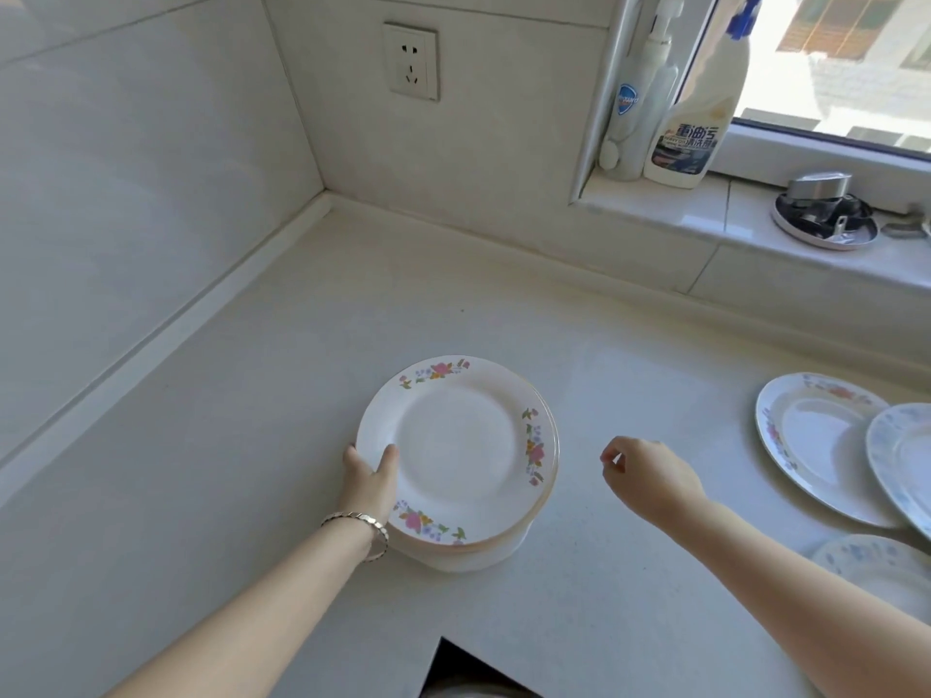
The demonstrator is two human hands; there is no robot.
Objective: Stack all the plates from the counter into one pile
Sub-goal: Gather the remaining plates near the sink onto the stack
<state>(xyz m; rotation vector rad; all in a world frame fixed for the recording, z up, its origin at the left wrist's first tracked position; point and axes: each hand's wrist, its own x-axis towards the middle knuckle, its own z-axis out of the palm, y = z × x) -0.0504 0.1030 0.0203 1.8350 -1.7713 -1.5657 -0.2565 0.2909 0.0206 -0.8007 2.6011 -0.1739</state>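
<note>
Plate pile (456, 460) sits on pale counter (302, 345) by tiled corner wall (126, 168).

The stacked plates (456, 448) look glazed ceramic, smooth and glossy, with printed flowers on the rims. The counter (242, 405) is pale, smooth and matt, the wall tiles (126, 168) shinier; the bracelet (358, 520) gleams like metal

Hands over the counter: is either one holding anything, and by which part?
The left hand grips the top plate by its left rim, thumb on top. The right hand holds nothing.
</note>
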